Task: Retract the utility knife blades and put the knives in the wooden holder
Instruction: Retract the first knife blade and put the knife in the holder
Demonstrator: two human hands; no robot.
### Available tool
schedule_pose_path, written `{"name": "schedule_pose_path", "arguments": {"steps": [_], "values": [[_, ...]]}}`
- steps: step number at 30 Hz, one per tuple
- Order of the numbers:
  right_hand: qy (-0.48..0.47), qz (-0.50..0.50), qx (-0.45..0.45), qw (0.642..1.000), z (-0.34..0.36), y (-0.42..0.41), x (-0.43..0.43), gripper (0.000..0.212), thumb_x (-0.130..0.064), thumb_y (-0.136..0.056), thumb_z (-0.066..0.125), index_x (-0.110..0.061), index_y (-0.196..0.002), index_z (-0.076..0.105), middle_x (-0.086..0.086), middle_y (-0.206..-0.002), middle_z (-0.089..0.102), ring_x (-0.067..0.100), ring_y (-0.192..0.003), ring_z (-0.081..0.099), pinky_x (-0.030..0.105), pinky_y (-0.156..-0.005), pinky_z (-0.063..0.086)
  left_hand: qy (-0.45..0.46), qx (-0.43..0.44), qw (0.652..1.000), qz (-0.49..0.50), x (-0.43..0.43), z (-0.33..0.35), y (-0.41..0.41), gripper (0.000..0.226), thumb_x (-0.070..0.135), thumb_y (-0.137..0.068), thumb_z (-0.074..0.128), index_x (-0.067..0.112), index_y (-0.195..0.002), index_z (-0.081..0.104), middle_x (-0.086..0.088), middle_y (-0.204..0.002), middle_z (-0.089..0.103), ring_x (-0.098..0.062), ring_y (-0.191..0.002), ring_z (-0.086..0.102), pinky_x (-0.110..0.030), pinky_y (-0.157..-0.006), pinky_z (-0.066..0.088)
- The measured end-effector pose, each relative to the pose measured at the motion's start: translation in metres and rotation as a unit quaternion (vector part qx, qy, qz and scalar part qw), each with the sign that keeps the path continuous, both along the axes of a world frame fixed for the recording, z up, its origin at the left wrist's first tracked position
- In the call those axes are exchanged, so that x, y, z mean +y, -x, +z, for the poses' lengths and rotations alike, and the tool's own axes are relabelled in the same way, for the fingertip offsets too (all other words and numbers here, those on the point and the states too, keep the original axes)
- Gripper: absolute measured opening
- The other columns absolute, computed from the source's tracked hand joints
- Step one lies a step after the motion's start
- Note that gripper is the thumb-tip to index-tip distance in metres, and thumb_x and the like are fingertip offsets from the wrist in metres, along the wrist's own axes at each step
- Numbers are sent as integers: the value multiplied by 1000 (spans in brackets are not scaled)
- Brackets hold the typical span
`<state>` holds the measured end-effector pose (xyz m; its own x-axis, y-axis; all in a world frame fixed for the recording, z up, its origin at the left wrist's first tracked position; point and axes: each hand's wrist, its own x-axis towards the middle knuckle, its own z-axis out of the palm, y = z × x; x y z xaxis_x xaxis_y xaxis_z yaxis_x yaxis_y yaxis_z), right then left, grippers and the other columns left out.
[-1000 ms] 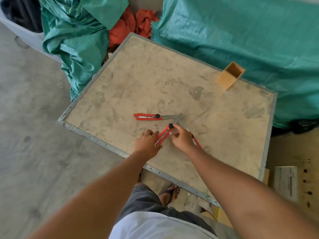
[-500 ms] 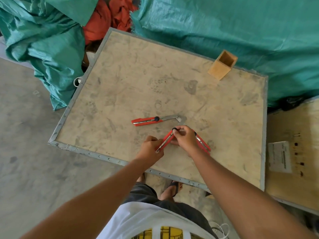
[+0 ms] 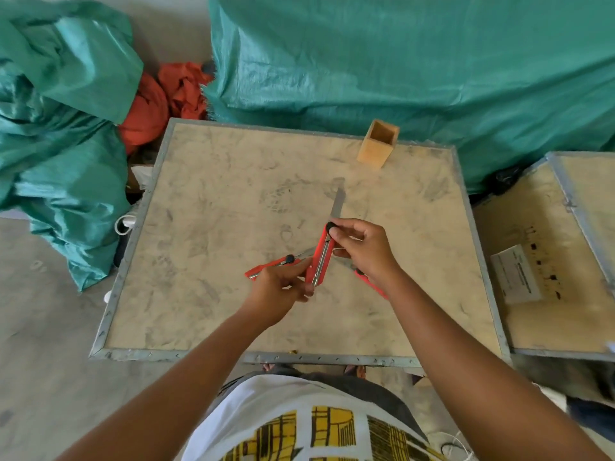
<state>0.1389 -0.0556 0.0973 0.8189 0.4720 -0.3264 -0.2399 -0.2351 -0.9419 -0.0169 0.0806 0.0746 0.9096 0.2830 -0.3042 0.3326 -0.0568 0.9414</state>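
Note:
I hold a red utility knife (image 3: 320, 257) above the board (image 3: 216, 227), its steel blade sticking out and pointing away from me. My left hand (image 3: 283, 291) pinches the rear end of its handle. My right hand (image 3: 361, 249) has fingertips on the black slider knob near the blade end. A second red knife (image 3: 276, 265) lies on the board behind my left hand, blade out. A third red knife (image 3: 367, 281) lies under my right wrist, mostly hidden. The empty wooden holder (image 3: 378, 148) stands upright at the board's far edge.
Green tarpaulin bundles (image 3: 399, 68) and red cloth (image 3: 159, 101) crowd the board's far and left sides. A second metal-edged board (image 3: 565, 261) with a white label lies to the right. Concrete floor (image 3: 50, 327) is on the left.
Both hands lifted the knife off the board and turned it so its blade points away. The camera view shifted, bringing the board square on.

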Motion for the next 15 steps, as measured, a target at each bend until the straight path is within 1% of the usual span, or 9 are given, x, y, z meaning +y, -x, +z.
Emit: {"name": "schedule_pose_path", "arguments": {"steps": [2,4,5,7,9,11,13,14,15], "values": [[-9,24,-4,1000,14,-1,-1,24,-6,-91,72,-9,-115,75,8,-104,77,17,-88,76,27,-74,63,38,-17,999,34,2,14,-5,53,-12,-86,63,24,-124,63,-8,-96,75,-19,-78,70,-35,-77,63],[10,65,-23,998,21,0,-2,24,-7,-91,73,-8,-115,76,8,-106,78,18,-94,76,30,-78,64,59,-30,996,57,4,25,-11,51,-13,-84,64,25,-118,66,-6,-89,76,-17,-77,70,-38,-77,63],[22,85,-36,995,23,2,-3,24,-9,-90,74,-9,-115,76,7,-108,78,19,-99,76,31,-80,64,67,-34,995,63,5,29,-14,51,-14,-83,64,28,-114,69,-5,-86,76,-17,-77,70,-39,-78,62],[40,118,-76,989,26,4,-5,23,-12,-90,75,-12,-112,78,5,-108,79,22,-102,75,34,-86,62,74,-45,994,64,7,37,-18,55,-14,-83,65,36,-104,73,-2,-83,78,-18,-76,71,-37,-75,63],[51,148,-131,979,31,6,-7,21,-13,-88,77,-11,-109,79,3,-108,78,18,-100,74,27,-90,58,83,-55,993,63,9,43,-19,56,-14,-82,66,39,-99,75,1,-81,78,-17,-75,71,-34,-72,63],[51,164,-160,972,37,8,-9,21,-12,-86,79,-11,-107,80,2,-107,77,15,-98,72,20,-90,55,92,-58,992,63,9,48,-19,52,-15,-82,65,31,-105,74,1,-79,78,-17,-74,71,-33,-71,63],[56,172,-172,968,41,7,-11,23,-14,-86,79,-16,-109,80,-3,-107,75,14,-97,71,23,-91,55,99,-63,991,63,7,52,-18,48,-16,-82,64,19,-114,70,1,-78,78,-16,-73,71,-33,-70,63],[60,181,-177,966,43,7,-12,26,-16,-86,79,-20,-112,79,-7,-109,75,14,-97,70,24,-91,55,103,-67,990,63,7,54,-18,48,-16,-82,65,17,-116,69,1,-79,78,-16,-73,71,-33,-70,63],[63,189,-180,963,45,6,-14,29,-18,-86,79,-25,-115,77,-10,-111,74,12,-98,68,23,-91,54,106,-71,990,61,6,57,-19,48,-16,-82,66,18,-115,70,1,-79,78,-16,-72,71,-33,-69,63]]}}
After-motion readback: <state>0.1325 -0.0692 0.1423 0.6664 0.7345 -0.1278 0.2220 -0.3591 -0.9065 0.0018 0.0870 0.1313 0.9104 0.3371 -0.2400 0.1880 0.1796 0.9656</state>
